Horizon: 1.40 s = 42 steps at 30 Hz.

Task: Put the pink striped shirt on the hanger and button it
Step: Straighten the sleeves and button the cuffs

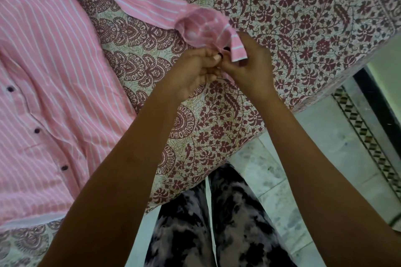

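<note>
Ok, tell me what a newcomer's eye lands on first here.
First, the two hands meeting mid-frame: the left hand and right hand pinch the cuff of the pink striped shirt, working at a dark button. The shirt's body lies flat on the left, its front buttons showing. Under it all spreads the busy maroon floral bedsheet.

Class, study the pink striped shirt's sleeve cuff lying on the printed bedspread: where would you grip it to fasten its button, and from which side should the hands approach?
Grip the cuff at its two loose open edges, one per hand, as the left hand and right hand do here. Come from the sleeve's free end, at the bed's edge: the opening faces that way and the shirt lies flat behind it.
</note>
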### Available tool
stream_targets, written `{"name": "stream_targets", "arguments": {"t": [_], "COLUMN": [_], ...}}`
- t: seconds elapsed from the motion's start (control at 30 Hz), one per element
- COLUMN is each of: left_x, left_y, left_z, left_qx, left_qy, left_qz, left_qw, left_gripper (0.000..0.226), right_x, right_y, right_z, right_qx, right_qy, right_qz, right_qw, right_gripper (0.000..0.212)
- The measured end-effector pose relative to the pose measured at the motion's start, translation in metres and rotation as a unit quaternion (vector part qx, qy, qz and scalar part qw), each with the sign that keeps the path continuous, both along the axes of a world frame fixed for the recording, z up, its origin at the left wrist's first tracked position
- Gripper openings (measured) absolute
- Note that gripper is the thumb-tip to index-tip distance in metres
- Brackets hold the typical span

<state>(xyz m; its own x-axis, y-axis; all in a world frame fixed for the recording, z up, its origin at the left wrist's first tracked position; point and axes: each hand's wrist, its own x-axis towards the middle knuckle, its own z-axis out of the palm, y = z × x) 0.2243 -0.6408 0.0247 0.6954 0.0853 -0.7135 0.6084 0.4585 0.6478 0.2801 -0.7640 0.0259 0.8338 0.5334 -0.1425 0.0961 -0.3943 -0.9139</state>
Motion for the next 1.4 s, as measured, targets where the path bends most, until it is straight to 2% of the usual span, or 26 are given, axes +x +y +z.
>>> {"name": "stream_targets", "arguments": {"t": [0.2,0.3,0.37,0.43,0.5,0.57,0.63,0.7,0.8,0.87,0.9,0.93,0.97,1.0,1.03,1.07,1.1,1.13,1.17,1.23,1.3,1.37,1.4], "left_x": [0.005,0.007,0.009,0.012,0.013,0.014,0.016,0.018,0.021,0.026,0.029,0.033,0.036,0.038,0.039,0.039,0.038,0.036,0.033,0.028,0.024,0.023,0.023], "left_y": [0.009,0.010,0.011,0.011,0.010,0.009,0.008,0.008,0.014,0.013,0.011,0.009,0.005,0.002,-0.001,-0.004,-0.006,-0.009,-0.011,-0.016,-0.020,-0.022,-0.023], "left_z": [-0.005,-0.004,-0.004,-0.002,-0.004,-0.005,-0.005,-0.003,-0.002,0.000,0.001,0.002,0.003,0.001,-0.001,-0.004,-0.007,-0.010,-0.012,-0.018,-0.022,-0.024,-0.025], "left_qx": [-0.028,-0.065,-0.100,-0.123,-0.127,-0.112,-0.058,-0.027,-0.131,-0.156,-0.135,-0.103,-0.078,-0.068,-0.069,-0.073,-0.075,-0.075,-0.076,-0.086,-0.095,-0.079,-0.057], "left_qy": [0.034,0.053,0.065,0.078,0.086,0.090,0.089,0.087,0.083,0.073,0.081,0.097,0.112,0.120,0.121,0.115,0.104,0.089,0.070,0.030,0.015,0.035,0.060], "left_qz": [-0.002,0.019,0.042,0.065,0.079,0.074,0.049,0.055,0.148,0.188,0.200,0.209,0.217,0.222,0.227,0.229,0.225,0.213,0.197,0.173,0.162,0.163,0.172], "left_qw": [0.999,0.996,0.992,0.987,0.985,0.987,0.993,0.994,0.977,0.967,0.967,0.968,0.967,0.965,0.964,0.964,0.966,0.970,0.975,0.981,0.982,0.983,0.982], "left_gripper": [0.014,0.014,0.013,0.012,0.010,0.012,0.013,0.027,0.062,0.058,0.047,0.034,0.024,0.019,0.019,0.020,0.021,0.023,0.024,0.027,0.026,0.021,0.017], "right_x": [0.013,0.017,0.017,0.016,0.018,0.021,0.025,0.029,0.031,0.034,0.034,0.034,0.032,0.032,0.031,0.032,0.033,0.034,0.037,0.044,0.046,0.048,0.050], "right_y": [-0.001,0.000,0.001,0.001,0.000,-0.002,-0.004,-0.008,-0.017,-0.023,-0.026,-0.028,-0.030,-0.030,-0.032,-0.037,-0.044,-0.049,-0.054,-0.057,-0.052,-0.048,-0.048], "right_z": [-0.007,-0.010,-0.013,-0.015,-0.014,-0.014,-0.015,-0.014,-0.016,-0.021,-0.021,-0.021,-0.019,-0.015,-0.011,-0.010,-0.011,-0.013,-0.016,-0.020,-0.020,-0.022,-0.024], "right_qx": [-0.081,-0.094,-0.087,-0.058,-0.021,-0.018,-0.050,-0.063,-0.070,-0.107,-0.117,-0.107,-0.071,-0.005,0.080,0.160,0.220,0.245,0.245,0.186,0.102,0.058,0.045], "right_qy": [-0.031,-0.110,-0.135,-0.081,0.053,0.117,0.084,0.030,-0.140,-0.214,-0.204,-0.151,-0.040,0.125,0.289,0.421,0.503,0.549,0.579,0.623,0.614,0.550,0.481], "right_qz": [0.029,0.088,0.092,0.051,0.000,-0.024,-0.017,-0.012,0.029,0.032,0.019,-0.006,-0.041,-0.087,-0.131,-0.167,-0.193,-0.213,-0.227,-0.216,-0.191,-0.255,-0.302], "right_qw": [0.996,0.986,0.983,0.994,0.998,0.993,0.995,0.997,0.987,0.970,0.972,0.983,0.996,0.988,0.945,0.877,0.813,0.770,0.744,0.728,0.759,0.793,0.822], "right_gripper": [0.032,0.037,0.037,0.035,0.035,0.033,0.025,0.020,0.011,0.012,0.014,0.018,0.026,0.036,0.044,0.048,0.049,0.047,0.046,0.057,0.053,0.052,0.049]}}
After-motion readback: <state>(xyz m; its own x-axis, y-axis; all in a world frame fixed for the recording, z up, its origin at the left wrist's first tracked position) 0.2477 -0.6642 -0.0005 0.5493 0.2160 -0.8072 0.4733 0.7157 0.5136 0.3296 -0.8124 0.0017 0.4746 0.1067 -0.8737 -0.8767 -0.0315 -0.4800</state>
